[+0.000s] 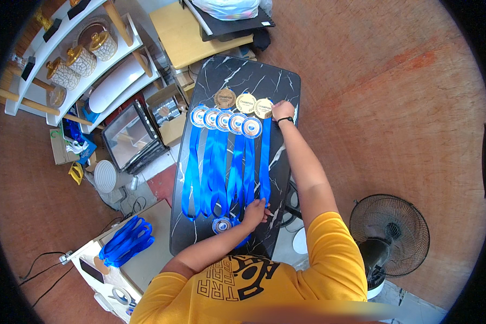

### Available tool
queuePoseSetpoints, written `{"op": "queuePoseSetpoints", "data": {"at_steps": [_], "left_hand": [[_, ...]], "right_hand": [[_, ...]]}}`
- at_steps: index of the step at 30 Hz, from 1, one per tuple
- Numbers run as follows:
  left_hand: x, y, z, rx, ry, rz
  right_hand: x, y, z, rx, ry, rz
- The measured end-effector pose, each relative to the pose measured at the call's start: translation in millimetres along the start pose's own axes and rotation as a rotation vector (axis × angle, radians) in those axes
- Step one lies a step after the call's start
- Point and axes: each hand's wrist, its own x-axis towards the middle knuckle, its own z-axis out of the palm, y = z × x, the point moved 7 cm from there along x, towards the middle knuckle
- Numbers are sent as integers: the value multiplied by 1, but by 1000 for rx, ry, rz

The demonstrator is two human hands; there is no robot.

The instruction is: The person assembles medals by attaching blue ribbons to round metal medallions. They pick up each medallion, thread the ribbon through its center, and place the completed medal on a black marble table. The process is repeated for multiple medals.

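My right hand [282,110], with a dark band at its wrist, is closed on the edge of a gold medal [263,108] at the right end of the far row. From that medal a blue ribbon [265,156] runs toward me. Near its lower end my left hand [255,214] is closed, its fingertips on the ribbon. Beside the held medal lie another gold medal [246,102] and a bronze-coloured medal [225,98]. Several blue-rimmed medals [251,127] form a nearer, overlapping row, their ribbons laid toward me. Another blue-rimmed medal [222,225] sits by my left forearm, partly hidden.
Everything lies on a black marble-patterned table [243,73]. A bundle of blue ribbons [127,241] rests on a side cabinet [156,229] at lower left. White shelves [92,75] with lidded jars stand at far left. A fan [390,235] stands at right.
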Motion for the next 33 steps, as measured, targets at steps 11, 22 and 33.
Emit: {"op": "queuePoseSetpoints", "data": {"at_steps": [11,22,33], "left_hand": [[6,-7,7,8,-47,-21],[8,-15,-2,-64,-10,-111],[9,-21,-5,-92,-8,-152]], "right_hand": [[14,2,-7,-68,-62,24],[14,9,-4,-5,-49,-9],[8,4,-9,22,-58,15]]}}
